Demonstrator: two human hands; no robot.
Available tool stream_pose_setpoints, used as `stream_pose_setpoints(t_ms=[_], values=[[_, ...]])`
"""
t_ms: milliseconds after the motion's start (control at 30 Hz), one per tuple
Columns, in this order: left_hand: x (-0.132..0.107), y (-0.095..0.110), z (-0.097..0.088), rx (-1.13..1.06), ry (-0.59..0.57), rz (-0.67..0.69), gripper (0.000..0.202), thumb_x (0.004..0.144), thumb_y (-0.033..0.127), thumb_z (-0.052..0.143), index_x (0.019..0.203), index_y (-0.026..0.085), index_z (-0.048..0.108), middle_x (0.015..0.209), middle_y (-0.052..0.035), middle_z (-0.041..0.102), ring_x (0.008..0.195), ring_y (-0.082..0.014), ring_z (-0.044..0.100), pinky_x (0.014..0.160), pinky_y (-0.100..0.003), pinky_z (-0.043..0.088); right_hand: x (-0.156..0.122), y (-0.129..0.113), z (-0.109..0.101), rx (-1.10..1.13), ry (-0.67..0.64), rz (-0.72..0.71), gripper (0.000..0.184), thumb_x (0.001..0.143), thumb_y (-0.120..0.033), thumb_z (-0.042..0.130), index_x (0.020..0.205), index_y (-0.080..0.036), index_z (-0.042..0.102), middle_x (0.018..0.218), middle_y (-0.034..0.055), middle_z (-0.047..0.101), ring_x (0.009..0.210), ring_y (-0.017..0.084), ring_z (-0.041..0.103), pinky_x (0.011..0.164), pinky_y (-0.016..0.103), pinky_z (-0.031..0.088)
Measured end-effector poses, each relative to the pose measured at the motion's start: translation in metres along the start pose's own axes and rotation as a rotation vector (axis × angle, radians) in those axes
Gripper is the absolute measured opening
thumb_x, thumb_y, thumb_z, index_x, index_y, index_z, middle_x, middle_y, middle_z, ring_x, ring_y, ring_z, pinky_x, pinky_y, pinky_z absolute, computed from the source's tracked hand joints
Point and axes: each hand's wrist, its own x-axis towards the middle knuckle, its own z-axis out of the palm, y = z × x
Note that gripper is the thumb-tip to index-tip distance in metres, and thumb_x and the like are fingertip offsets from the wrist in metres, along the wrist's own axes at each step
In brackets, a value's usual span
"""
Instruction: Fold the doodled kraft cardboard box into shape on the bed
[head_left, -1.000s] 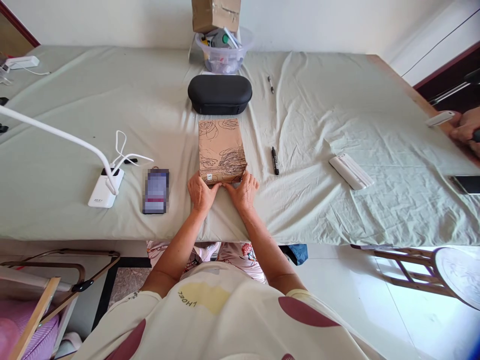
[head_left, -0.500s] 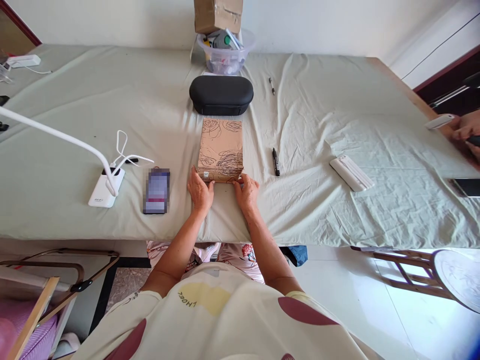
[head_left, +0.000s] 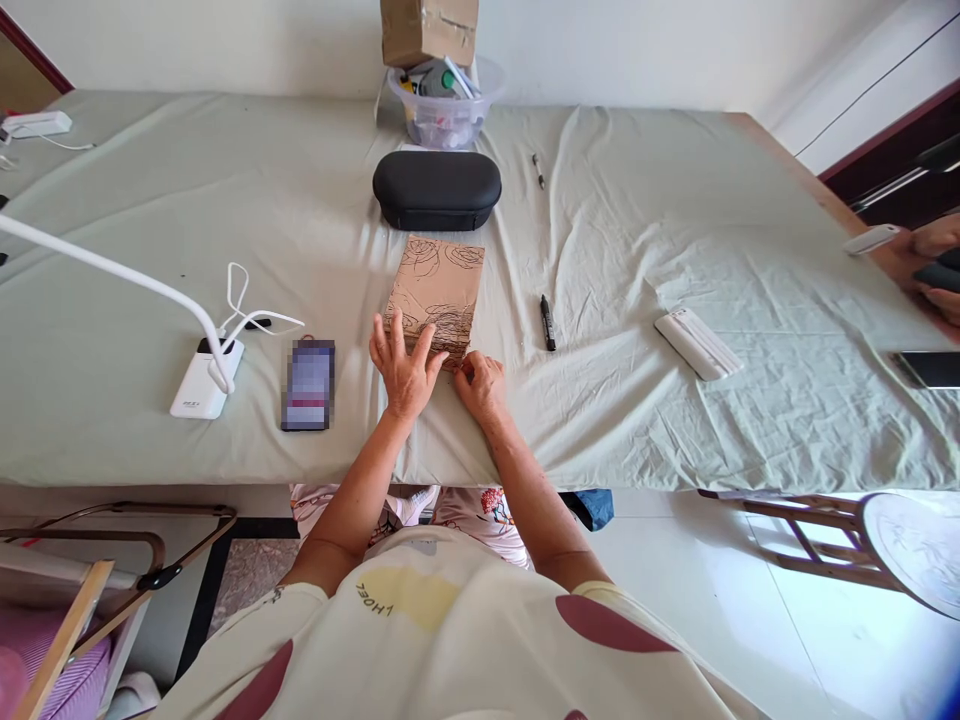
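A small cardboard box (head_left: 441, 275) with black scribbled loops lies on the cloth-covered table, turned slightly askew. My left hand (head_left: 405, 374) is spread over its near left corner, fingers apart. At the near right corner, my right hand (head_left: 482, 388) has its fingers curled in a pinch on the box's edge. Both hands partly hide the near end of the box. A black marker (head_left: 547, 323) lies to the right of the box, and a phone (head_left: 308, 385) with a blurred screen lies to the left of my left hand.
Behind the box sits a black zip case (head_left: 437, 190), then a clear plastic tub (head_left: 448, 115) of odds and ends. A white power bank (head_left: 199, 385) with a lamp neck stands left. Another white power bank (head_left: 697, 343) lies right. Another person's hands (head_left: 937, 260) show at the right edge.
My left hand has lifted from the near left corner and spread over the top. The box's near end has swung left, and my right hand has shifted slightly left with its corner.
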Motion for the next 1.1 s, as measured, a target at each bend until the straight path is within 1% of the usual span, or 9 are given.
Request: stream_pose_setpoints(t_ms=[133, 200, 267, 333, 433, 633, 733, 1000, 1100], values=[[0.015, 0.007, -0.001, -0.009, -0.027, -0.019, 0.041, 0.094, 0.059, 0.073, 0.116, 0.025, 0.076, 0.162, -0.0166, 0.056, 0.164, -0.0426, 0.03, 0.133, -0.068, 0.017, 0.0, 0.001, 0.0, 0.007, -0.008, -0.009, 0.004, 0.083, -0.023, 0.056, 0.085, -0.025, 0.053, 0.079, 0.002, 0.069, 0.081, 0.02, 0.062, 0.088, 0.035, 0.043], [0.021, 0.009, -0.002, -0.019, -0.053, -0.025, 0.038, 0.094, 0.057, 0.073, 0.117, 0.027, 0.077, 0.157, -0.0151, 0.062, 0.159, -0.042, 0.039, 0.132, -0.068, 0.018, 0.0, 0.001, 0.001, 0.011, -0.006, -0.003, 0.005, 0.083, -0.022, 0.055, 0.086, -0.024, 0.053, 0.079, 0.0018, 0.068, 0.081, 0.02, 0.061, 0.087, 0.034, 0.043], [0.023, 0.01, -0.003, -0.021, -0.073, -0.035, 0.035, 0.094, 0.052, 0.075, 0.123, 0.031, 0.078, 0.156, -0.0128, 0.064, 0.157, -0.0411, 0.043, 0.132, -0.067, 0.018, 0.0, 0.001, 0.002, 0.016, -0.004, 0.005, 0.005, 0.082, -0.022, 0.055, 0.087, -0.024, 0.054, 0.079, 0.0017, 0.068, 0.081, 0.02, 0.061, 0.086, 0.034, 0.043], [0.024, 0.012, -0.004, -0.016, -0.098, -0.051, 0.035, 0.095, 0.048, 0.075, 0.128, 0.035, 0.078, 0.157, -0.0115, 0.062, 0.157, -0.0412, 0.042, 0.132, -0.068, 0.016, 0.001, 0.001, 0.002, 0.021, -0.001, 0.011, 0.005, 0.082, -0.022, 0.055, 0.087, -0.024, 0.053, 0.079, 0.0018, 0.068, 0.08, 0.02, 0.061, 0.086, 0.034, 0.043], [0.022, 0.014, -0.002, -0.014, -0.12, -0.067, 0.034, 0.098, 0.045, 0.071, 0.131, 0.037, 0.078, 0.159, -0.0121, 0.06, 0.159, -0.042, 0.039, 0.132, -0.071, 0.011, 0.001, 0.002, 0.003, 0.027, 0.005, 0.017, 0.003, 0.083, -0.023, 0.055, 0.086, -0.024, 0.053, 0.079, 0.0018, 0.068, 0.079, 0.019, 0.06, 0.085, 0.035, 0.043], [0.019, 0.017, 0.005, -0.026, -0.065, -0.059, 0.033, 0.096, 0.032, 0.073, 0.128, 0.038, 0.08, 0.158, -0.0104, 0.062, 0.16, -0.0412, 0.037, 0.132, -0.073, 0.004, 0.002, 0.002, 0.003, 0.037, 0.009, 0.02, 0.003, 0.084, -0.025, 0.056, 0.086, -0.023, 0.055, 0.078, 0.0015, 0.069, 0.078, 0.019, 0.061, 0.085, 0.035, 0.043], [0.019, 0.015, 0.006, -0.056, -0.061, -0.059, 0.03, 0.097, 0.035, 0.072, 0.126, 0.038, 0.081, 0.155, -0.0079, 0.066, 0.158, -0.0413, 0.039, 0.132, -0.072, 0.003, 0.002, 0.002, 0.004, 0.039, 0.011, 0.025, 0.003, 0.084, -0.026, 0.057, 0.086, -0.024, 0.056, 0.078, 0.0015, 0.069, 0.079, 0.019, 0.062, 0.085, 0.035, 0.044], [0.022, 0.016, 0.007, -0.084, -0.048, -0.064, 0.03, 0.103, 0.051, 0.06, 0.119, 0.04, 0.083, 0.148, -0.0026, 0.072, 0.148, -0.0381, 0.051, 0.127, -0.065, 0.021, 0.001, 0.004, 0.003, 0.024, 0.105, 0.131, 0.009, 0.086, -0.025, 0.056, 0.093, -0.023, 0.061, 0.088, 0.0064, 0.074, 0.091, 0.025, 0.067, 0.096, 0.044, 0.047], [0.021, 0.018, 0.009, -0.1, -0.071, -0.051, 0.033, 0.105, 0.051, 0.056, 0.121, 0.037, 0.082, 0.148, -0.0013, 0.072, 0.144, -0.0379, 0.054, 0.123, -0.063, 0.025, 0.002, 0.007, 0.001, 0.039, 0.164, 0.155, 0.022, 0.089, -0.03, 0.057, 0.108, -0.022, 0.063, 0.1, 0.0095, 0.075, 0.1, 0.027, 0.067, 0.098, 0.046, 0.05]])
